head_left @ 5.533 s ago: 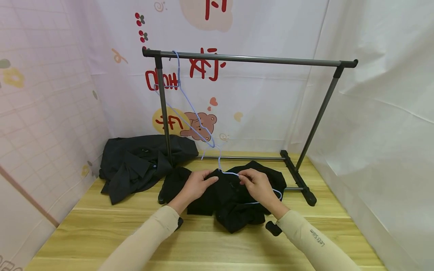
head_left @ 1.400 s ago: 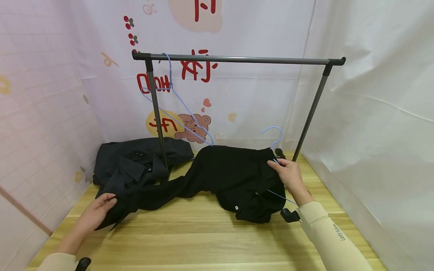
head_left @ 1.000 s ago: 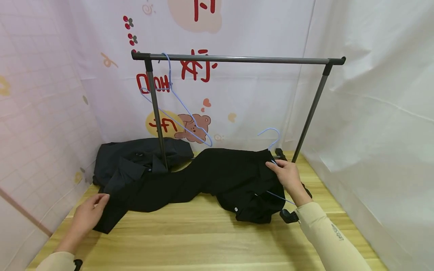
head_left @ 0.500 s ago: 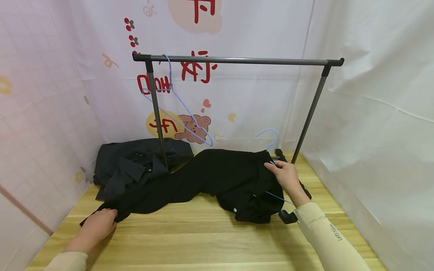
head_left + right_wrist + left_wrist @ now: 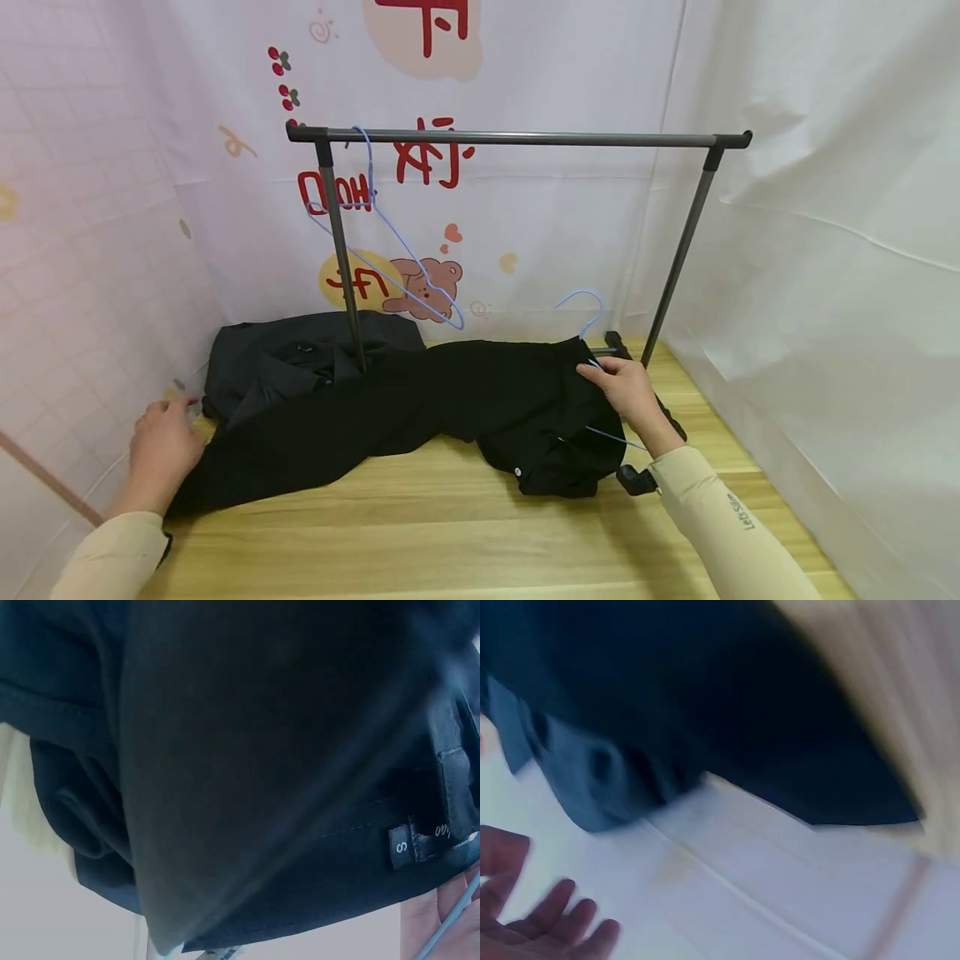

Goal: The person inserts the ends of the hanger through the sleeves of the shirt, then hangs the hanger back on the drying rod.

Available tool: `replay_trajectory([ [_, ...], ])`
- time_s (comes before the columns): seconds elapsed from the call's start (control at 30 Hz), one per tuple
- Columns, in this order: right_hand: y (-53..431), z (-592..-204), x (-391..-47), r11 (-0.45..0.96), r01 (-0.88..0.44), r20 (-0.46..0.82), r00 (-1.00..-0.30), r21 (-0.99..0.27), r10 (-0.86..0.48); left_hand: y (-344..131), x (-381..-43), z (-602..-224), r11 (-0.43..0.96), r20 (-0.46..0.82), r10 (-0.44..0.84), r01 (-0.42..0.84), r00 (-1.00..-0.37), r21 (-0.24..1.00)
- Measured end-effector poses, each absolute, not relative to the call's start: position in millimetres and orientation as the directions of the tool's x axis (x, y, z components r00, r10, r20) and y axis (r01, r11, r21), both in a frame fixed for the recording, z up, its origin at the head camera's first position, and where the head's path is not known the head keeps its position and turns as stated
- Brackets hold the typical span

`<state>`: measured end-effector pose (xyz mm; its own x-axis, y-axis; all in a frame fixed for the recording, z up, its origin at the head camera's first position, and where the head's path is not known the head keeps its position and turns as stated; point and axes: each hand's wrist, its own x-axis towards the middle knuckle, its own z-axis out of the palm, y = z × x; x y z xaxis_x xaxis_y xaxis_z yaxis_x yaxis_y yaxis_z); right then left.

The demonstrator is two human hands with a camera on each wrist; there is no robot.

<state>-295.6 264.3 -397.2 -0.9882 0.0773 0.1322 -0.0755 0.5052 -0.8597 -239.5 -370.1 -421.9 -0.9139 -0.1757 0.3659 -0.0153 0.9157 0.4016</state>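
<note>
A black shirt point(image 5: 495, 392) lies across the table, a long sleeve point(image 5: 300, 446) stretched out to the left. A blue wire hanger point(image 5: 581, 300) has one side inside the shirt; its hook stands above the top edge and its lower wire shows at the right. My right hand point(image 5: 626, 392) pinches the shirt and hanger just under the hook. In the right wrist view its fingers point(image 5: 450, 907) are behind the wire, near a label marked S. My left hand point(image 5: 161, 450) is beside the sleeve's end, apart from it in the left wrist view, fingers point(image 5: 562, 907) loosely bent and holding nothing.
A dark grey garment point(image 5: 247, 350) lies crumpled at the back left, partly under the sleeve. A grey metal clothes rack point(image 5: 525, 138) stands over the shirt; another blue hanger point(image 5: 408, 250) hangs at its left end. Printed cloth walls point(image 5: 810, 250) enclose the table point(image 5: 375, 542).
From a bundle held between both hands, the shirt has been spread leftward. My left hand has let go of the sleeve end and moved up and left. My right hand keeps its grip.
</note>
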Motion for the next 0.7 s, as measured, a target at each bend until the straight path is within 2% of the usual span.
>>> replay_trajectory([
  [0.2,258,-404,-299,0.513,-0.114,0.158,-0.987,-0.851,0.042,-302,-259,-430,0.904,0.468,0.001,0.201,-0.884,0.378],
  [0.5,247,-404,-298,0.537,-0.147,0.185,-0.983,-0.831,0.018,-163,-285,-412,0.787,0.450,0.251,0.451,-0.857,0.420],
  [0.7,239,-405,-300,0.533,-0.150,0.178,-0.984,-0.833,0.000,-81,-296,-410,0.749,0.467,0.402,0.576,-0.788,0.328],
])
